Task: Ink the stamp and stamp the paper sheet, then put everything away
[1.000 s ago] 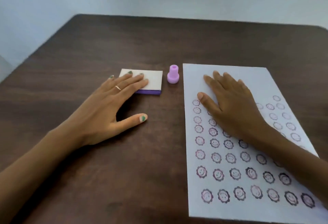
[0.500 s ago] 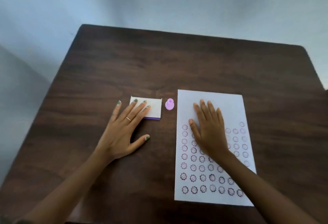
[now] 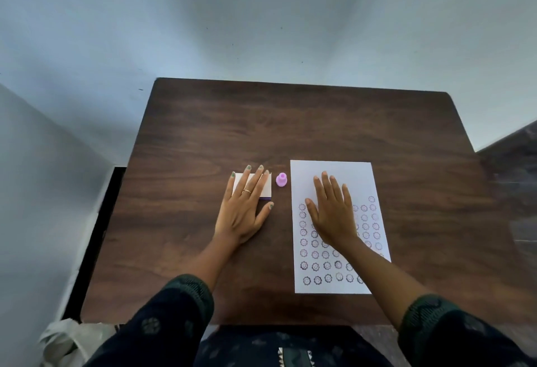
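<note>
A white paper sheet lies on the dark wooden table, covered with several rows of purple smiley stamp marks. My right hand rests flat on it, fingers spread, holding nothing. A small lilac stamp stands upright just left of the sheet, untouched. Left of the stamp lies the closed ink pad, white on top with a purple edge. My left hand lies flat with its fingers over the pad's lid, gripping nothing.
Pale walls meet behind the table's far edge. A dark gap runs along the table's left side, and a light plastic bag sits on the floor at the bottom left. My dark patterned sleeves fill the lower frame.
The camera has pulled back and up, so the whole table now shows. My left hand slid a little further onto the ink pad. The right hand stays flat on the sheet.
</note>
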{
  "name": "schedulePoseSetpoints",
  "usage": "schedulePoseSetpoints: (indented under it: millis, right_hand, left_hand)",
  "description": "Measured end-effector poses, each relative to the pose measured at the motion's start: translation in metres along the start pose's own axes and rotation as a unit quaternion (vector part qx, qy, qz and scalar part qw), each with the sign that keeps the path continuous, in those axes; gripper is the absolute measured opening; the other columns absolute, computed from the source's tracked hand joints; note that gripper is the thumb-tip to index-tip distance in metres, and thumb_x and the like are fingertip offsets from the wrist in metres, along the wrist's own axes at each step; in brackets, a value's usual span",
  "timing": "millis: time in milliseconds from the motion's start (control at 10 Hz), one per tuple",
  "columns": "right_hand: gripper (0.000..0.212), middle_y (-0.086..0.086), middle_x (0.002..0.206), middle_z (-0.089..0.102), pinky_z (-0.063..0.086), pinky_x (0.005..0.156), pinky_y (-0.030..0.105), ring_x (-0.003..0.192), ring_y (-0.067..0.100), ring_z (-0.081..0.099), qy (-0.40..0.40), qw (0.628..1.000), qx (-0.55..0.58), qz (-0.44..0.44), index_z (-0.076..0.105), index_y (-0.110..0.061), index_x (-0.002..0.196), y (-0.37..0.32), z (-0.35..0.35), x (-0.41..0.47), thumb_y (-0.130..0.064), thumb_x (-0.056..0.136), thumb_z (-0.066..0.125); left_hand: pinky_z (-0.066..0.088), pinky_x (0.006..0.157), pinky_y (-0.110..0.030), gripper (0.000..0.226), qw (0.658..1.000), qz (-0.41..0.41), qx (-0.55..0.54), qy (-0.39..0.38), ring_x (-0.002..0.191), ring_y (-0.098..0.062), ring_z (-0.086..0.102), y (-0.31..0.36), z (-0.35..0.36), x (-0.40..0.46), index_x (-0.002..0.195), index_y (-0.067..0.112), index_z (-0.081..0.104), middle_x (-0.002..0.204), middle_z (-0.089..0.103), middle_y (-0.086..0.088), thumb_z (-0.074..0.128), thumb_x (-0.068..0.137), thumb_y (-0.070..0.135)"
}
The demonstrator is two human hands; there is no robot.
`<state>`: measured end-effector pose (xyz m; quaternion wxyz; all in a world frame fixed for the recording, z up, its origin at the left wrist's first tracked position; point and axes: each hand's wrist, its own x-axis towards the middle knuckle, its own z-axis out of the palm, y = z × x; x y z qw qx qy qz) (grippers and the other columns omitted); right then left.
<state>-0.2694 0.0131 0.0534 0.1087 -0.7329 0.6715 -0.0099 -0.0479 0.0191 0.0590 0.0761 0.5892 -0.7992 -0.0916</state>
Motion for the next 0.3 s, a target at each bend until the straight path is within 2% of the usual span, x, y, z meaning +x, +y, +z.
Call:
schedulePoseSetpoints:
  millis: [300]
  right_hand:
    - [0.056,0.009,0.154,0.022,0.011,0.116,0.047,0.142,0.029,0.019,0.056,0.998,0.012,-0.036,0.028,-0.015,0.141,-0.004,-0.042,0.028,-0.042,0.093,0.034]
  left_hand:
    - [-0.001,0.120,-0.044,0.065,0.998,0.003,0.061,0.012,0.147,-0.023,0.008,0.012,-0.030,0.041,0.150,0.016,0.015,0.159,0.016,-0.002,0.026,0.095,0.049]
